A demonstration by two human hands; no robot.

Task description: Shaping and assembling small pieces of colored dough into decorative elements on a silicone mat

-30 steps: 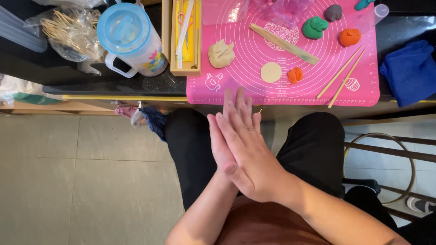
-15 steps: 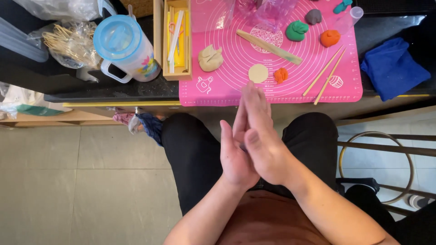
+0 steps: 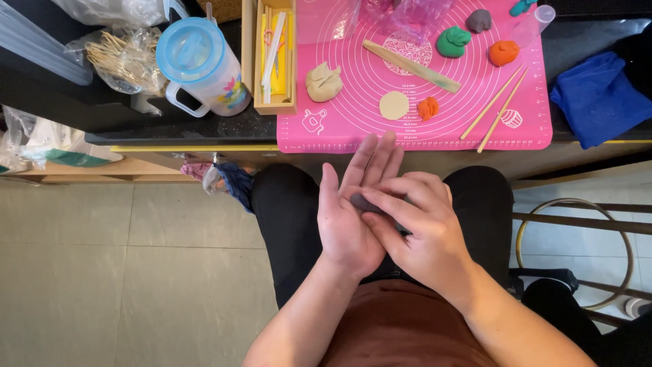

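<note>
Over my lap, my left hand (image 3: 346,221) lies palm up with its fingers stretched toward the table. A small dark grey piece of clay (image 3: 364,202) rests on its palm, mostly hidden. My right hand (image 3: 424,234) curls over it from the right, fingertips pressing on the piece. On the pink silicone mat (image 3: 353,119) ahead lie a beige clay lump (image 3: 322,81), a flat beige disc (image 3: 394,105), a small orange piece (image 3: 428,107), a green lump (image 3: 453,41), an orange ball (image 3: 503,52), a grey lump (image 3: 479,20), a wooden modelling stick (image 3: 411,66) and two thin wooden sticks (image 3: 492,109).
A clear pitcher with a blue lid (image 3: 200,64) and a wooden box of tools (image 3: 275,54) stand left of the mat. A bag of skewers (image 3: 122,61) lies further left, a blue cloth (image 3: 601,95) at the right. A metal stool frame (image 3: 577,224) stands on the right.
My palms were pressed flat together before. Now the left palm has turned up and the right fingers have curled down onto the grey clay piece between them.
</note>
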